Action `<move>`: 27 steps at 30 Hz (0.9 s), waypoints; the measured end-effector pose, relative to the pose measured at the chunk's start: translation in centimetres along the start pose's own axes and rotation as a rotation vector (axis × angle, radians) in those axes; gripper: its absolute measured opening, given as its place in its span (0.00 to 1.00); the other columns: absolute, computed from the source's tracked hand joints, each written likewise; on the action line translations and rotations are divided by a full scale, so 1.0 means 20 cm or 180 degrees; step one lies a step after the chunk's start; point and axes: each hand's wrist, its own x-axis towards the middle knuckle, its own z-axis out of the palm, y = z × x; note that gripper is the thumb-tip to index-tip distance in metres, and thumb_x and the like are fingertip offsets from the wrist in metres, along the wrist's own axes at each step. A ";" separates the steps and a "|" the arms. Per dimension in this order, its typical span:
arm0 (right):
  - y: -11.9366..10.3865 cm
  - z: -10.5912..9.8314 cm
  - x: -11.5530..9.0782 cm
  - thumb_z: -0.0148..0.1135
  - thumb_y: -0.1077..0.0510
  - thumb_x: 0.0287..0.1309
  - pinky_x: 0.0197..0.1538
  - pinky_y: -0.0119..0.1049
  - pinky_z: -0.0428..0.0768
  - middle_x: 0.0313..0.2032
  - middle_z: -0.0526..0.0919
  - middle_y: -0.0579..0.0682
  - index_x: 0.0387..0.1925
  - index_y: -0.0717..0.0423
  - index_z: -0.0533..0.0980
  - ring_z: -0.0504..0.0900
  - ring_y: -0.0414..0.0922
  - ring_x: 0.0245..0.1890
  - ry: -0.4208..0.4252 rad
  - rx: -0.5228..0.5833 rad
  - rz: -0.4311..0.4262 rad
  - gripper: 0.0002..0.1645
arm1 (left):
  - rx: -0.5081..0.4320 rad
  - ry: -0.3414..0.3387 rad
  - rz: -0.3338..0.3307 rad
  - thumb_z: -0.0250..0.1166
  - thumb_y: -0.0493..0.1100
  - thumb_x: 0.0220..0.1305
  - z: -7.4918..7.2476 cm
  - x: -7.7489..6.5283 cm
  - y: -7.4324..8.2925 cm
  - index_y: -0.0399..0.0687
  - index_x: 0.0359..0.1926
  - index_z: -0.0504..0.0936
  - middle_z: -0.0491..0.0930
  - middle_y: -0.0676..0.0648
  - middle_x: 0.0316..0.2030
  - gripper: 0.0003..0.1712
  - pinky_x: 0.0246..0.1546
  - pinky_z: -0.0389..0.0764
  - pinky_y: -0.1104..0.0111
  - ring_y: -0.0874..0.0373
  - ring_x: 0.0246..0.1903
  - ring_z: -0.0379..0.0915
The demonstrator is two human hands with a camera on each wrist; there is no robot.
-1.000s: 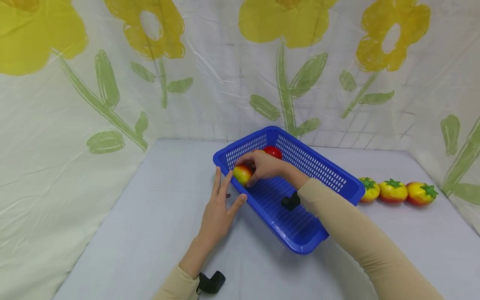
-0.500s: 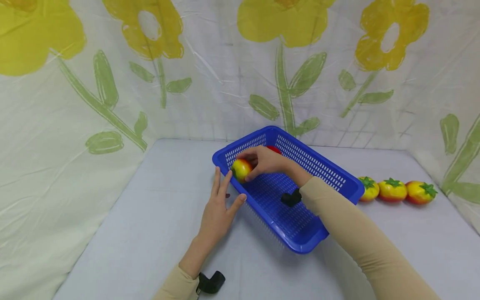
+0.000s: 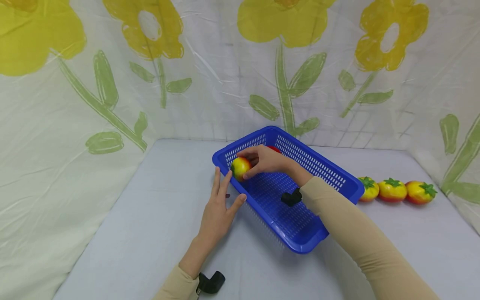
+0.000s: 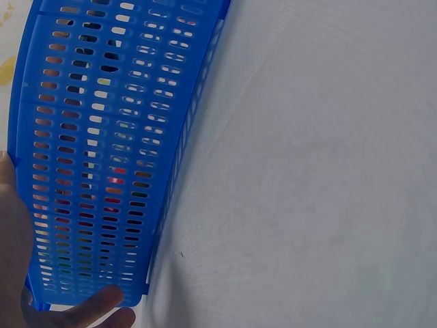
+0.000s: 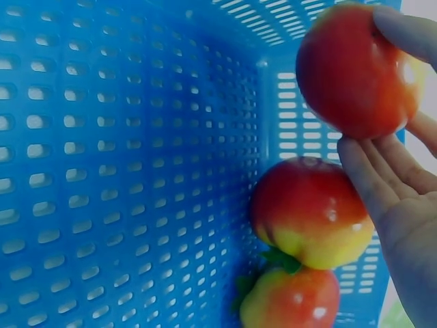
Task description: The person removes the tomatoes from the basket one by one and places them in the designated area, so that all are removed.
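Note:
The right hand (image 3: pixel 262 161) grips a yellow-and-red persimmon (image 3: pixel 241 168) between thumb and fingers, at the left end of a blue plastic basket (image 3: pixel 296 250). In the right wrist view the same persimmon (image 5: pixel 355 75) shows its red side, raised above two more persimmons, one upper (image 5: pixel 311 215) and one lower (image 5: pixel 293 301), lying in the basket. The left hand (image 3: pixel 215 212) has its fingers spread and straight along the basket's near left rim. In the left wrist view, fingertips (image 4: pixel 102 304) of that hand lie against the basket's slotted side.
Three persimmons, the middle one (image 3: pixel 392 191) among them, stand in a row on the table (image 3: pixel 150 216) right of the basket. A red round fruit (image 3: pixel 274 148) shows behind the right hand. A flower-printed cloth (image 3: pixel 210 83) hangs behind the table.
The right hand has lifted the persimmon slightly and turned it, so its green leaves now show at the left. The left hand and the basket have stayed in place.

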 end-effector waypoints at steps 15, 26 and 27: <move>0.00 0.00 0.00 0.76 0.59 0.51 0.52 0.37 0.78 0.52 0.81 0.51 0.62 0.61 0.74 0.82 0.48 0.48 0.0084 0.0009 0.0030 0.36 | -0.0061 -0.0005 0.0018 0.58 0.63 0.69 -0.01 0.00 0.02 0.58 0.78 0.52 0.34 0.52 0.77 0.43 0.35 0.79 0.63 0.49 0.48 0.78; -0.01 -0.02 0.00 0.77 0.57 0.51 0.52 0.37 0.78 0.51 0.81 0.49 0.60 0.58 0.75 0.80 0.48 0.48 0.0160 -0.0051 -0.0063 0.35 | -0.0040 0.0013 0.0014 0.57 0.63 0.69 -0.01 0.00 0.01 0.64 0.78 0.50 0.34 0.54 0.77 0.43 0.33 0.79 0.65 0.50 0.48 0.78; -0.01 -0.02 0.00 0.77 0.57 0.51 0.52 0.38 0.77 0.51 0.81 0.50 0.61 0.58 0.74 0.80 0.48 0.48 0.0164 -0.0058 -0.0081 0.35 | -0.0035 0.0015 0.0015 0.57 0.64 0.69 -0.01 0.00 0.01 0.64 0.78 0.50 0.34 0.54 0.77 0.43 0.33 0.79 0.65 0.50 0.48 0.78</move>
